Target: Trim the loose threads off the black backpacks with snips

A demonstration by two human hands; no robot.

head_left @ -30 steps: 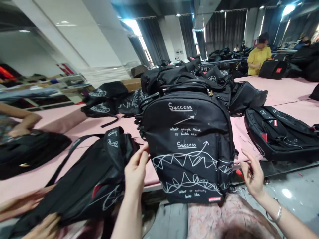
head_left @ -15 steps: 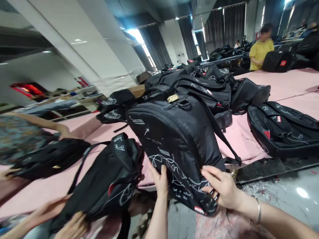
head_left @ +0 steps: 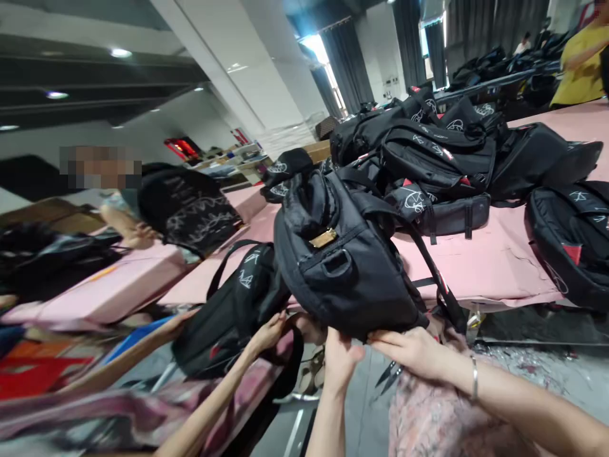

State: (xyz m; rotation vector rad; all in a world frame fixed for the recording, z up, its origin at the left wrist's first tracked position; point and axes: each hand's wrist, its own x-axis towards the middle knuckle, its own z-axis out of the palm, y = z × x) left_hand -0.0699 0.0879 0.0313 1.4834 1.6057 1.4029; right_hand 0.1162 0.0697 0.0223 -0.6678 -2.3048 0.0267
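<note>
A black backpack (head_left: 349, 273) is tipped up in front of me. Its top side faces me, showing a gold-coloured metal tag and a buckle loop. My left hand (head_left: 339, 355) holds its lower edge from beneath, fingers partly hidden behind the fabric and thumb apart. On the same edge, further right, my right hand (head_left: 412, 352) grips the bag. Small scissors (head_left: 390, 379) stick out below that hand, blades pointing down, their handles hidden in the palm. A silver bangle (head_left: 474, 379) circles my right wrist.
At my left a co-worker's hands hold another black backpack (head_left: 228, 317). Further left a person raises a patterned backpack (head_left: 190, 206). Black bags (head_left: 438, 152) pile up on the pink-covered table (head_left: 499, 270); another backpack (head_left: 571, 247) lies right. A person in yellow (head_left: 583, 66) stands far right.
My backpack has turned from its white-lettered face to its top side, and both hands now hold its lower edge. The view has swung left. A person at the left has raised a backpack.
</note>
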